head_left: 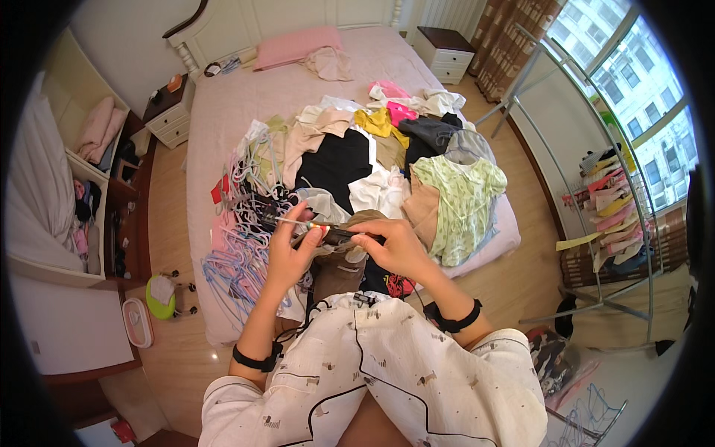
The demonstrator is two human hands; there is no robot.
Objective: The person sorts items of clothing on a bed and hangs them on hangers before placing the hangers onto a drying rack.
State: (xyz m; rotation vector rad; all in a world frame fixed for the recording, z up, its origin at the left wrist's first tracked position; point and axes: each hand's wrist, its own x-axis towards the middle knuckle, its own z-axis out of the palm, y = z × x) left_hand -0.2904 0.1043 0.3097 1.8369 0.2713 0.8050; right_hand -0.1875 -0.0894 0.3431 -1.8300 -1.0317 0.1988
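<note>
Over the bed's near edge, both my hands work close together at a brown garment (pixel 337 277) that hangs down in front of me. My left hand (pixel 283 249) is closed on a thin pale rod with a red and yellow end (pixel 319 226); its kind is too small to make out. My right hand (pixel 398 246) pinches the dark top edge (pixel 341 237) of the brown garment, fingers bent toward the left hand. Tangled hangers (pixel 242 261) lie beside my left hand. Just beyond my hands are a black garment (pixel 335 167) and white cloth (pixel 378 190).
A clothes heap covers the bed (pixel 223 89), with a light green patterned top (pixel 460 201) at its right and yellow cloth (pixel 380 123) farther back. A metal drying rack (pixel 536 141) stands by the window. At left are an open wardrobe (pixel 82 160) and a green stool (pixel 161 296).
</note>
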